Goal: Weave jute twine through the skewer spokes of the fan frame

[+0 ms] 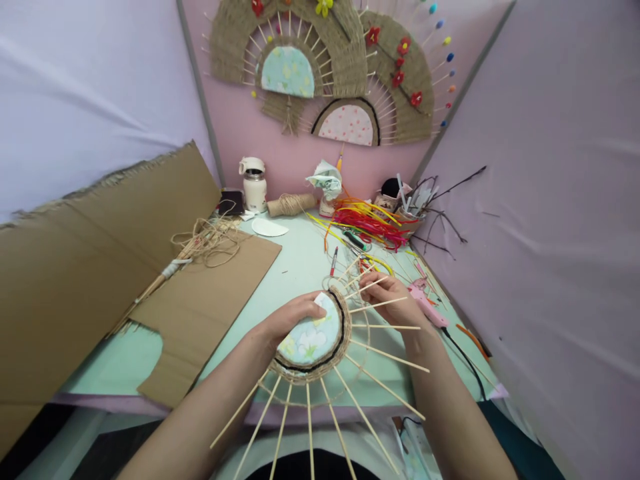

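My left hand (pixel 300 315) grips a half-round fan piece, thumb on its front and the other fingers hidden behind. The fan's center (pixel 311 337) is pale blue floral cloth, edged with a black cord and bands of wound twine. Thin wooden sticks (pixel 309 427) radiate from its curved rim. A strand of thin twine (pixel 369 327) arcs across the sticks, apart from the rim, toward my right hand (pixel 383 293). That hand is closed in a pinch beside the upper sticks, on what looks like the twine; its fingertips are partly hidden by the sticks.
Cardboard sheets (pixel 215 307) and a bundle of sticks with twine (pixel 200 247) lie left. A pink glue gun (pixel 427 307) with a black cable sits right. At the back stand a white bottle (pixel 255 190), twine roll (pixel 293 204), colored pipe cleaners (pixel 370 220) and twigs (pixel 450 223).
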The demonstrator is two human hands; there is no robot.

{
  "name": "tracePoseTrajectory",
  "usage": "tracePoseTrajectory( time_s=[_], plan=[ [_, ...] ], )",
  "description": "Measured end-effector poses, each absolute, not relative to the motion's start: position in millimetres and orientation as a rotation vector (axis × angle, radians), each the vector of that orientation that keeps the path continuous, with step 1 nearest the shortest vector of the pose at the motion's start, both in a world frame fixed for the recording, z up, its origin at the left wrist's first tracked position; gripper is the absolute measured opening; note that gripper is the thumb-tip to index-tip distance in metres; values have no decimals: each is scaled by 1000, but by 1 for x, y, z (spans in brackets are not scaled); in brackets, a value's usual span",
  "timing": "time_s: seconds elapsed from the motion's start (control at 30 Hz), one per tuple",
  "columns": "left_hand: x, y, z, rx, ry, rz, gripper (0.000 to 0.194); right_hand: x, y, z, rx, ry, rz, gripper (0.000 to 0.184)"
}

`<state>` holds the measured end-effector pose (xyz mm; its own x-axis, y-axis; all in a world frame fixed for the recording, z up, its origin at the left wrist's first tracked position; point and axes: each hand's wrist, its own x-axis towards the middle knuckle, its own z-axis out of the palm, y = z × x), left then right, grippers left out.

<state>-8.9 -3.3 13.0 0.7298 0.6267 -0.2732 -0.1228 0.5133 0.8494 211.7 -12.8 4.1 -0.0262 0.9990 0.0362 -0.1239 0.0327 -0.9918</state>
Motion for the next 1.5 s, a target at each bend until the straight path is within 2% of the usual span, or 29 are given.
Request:
tracePoseTrajectory(
  time_s=[0.2,0.37,0.57,0.77,0.9,0.97,1.1,1.2,1.5],
  plan=[
    [-8,-3,13,954,583,464,34,205,-9,-8,-976,-1040,1768,20],
    [-7,-4,12,982,596,430,34,201,-13,-10,-1008,-981,1859,21],
    [-9,-2,8,1010,569,412,35,202,-14,-4,-888,-947,1811,27],
    [-12,-1,7,916,543,438,32,198,-15,-5,-730,-960,1330,31],
    [-12,-1,7,863,516,460,34,197,-15,-6,-721,-981,1239,26],
    [-11,-1,6,852,506,453,35,196,-16,-6,-799,-1002,1230,22],
    [-10,-2,6,863,493,437,32,194,-18,-9,-920,-1105,1367,36],
    [-8,-3,9,876,504,427,30,194,-18,-14,-915,-1178,1466,31],
    [-6,-4,12,923,565,403,32,193,-18,-16,-980,-1141,1403,32]
  ],
)
